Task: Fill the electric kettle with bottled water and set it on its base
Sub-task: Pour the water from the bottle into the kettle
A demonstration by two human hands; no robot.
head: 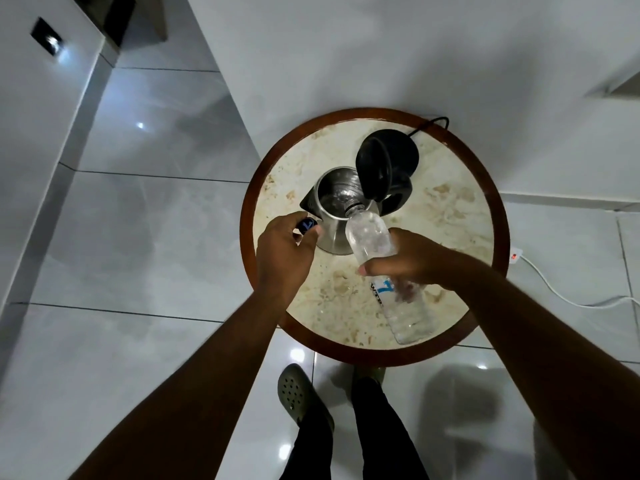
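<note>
Kettle (334, 216): steel body standing on the round bench (450, 216), near its middle, lid (374, 171) swung up and open; it is not on its base.
Left hand (285, 247): closed round a small dark bottle cap (307, 225) with a blue mark, pinched at the fingertips; it hovers just beside the kettle's left flank, and I cannot tell whether it touches the steel.
Water bottle (384, 268): clear plastic, tilted neck-down, its mouth over the kettle's open top at the near rim. The lower part near the neck looks full of water and bubbles; the raised end looks clearer.
Right hand (408, 261): wrapped round the middle of the bottle, fingers curled over the label, holding it at the pouring slant.
Base (408, 150): black disc at the far side of the bench, just behind the open lid, its cord (433, 123) running off the far edge.
Step in hand: pouring, by my reading; water appears to lie in the kettle, how deep I cannot tell.
Next move, as a judgement: right the bottle once enough is in, shut the lid, then lift the kettle by its black handle (398, 199) and seat it squarely on the base behind. The left hand must first put down the cap, or the right must put down the bottle.
</note>
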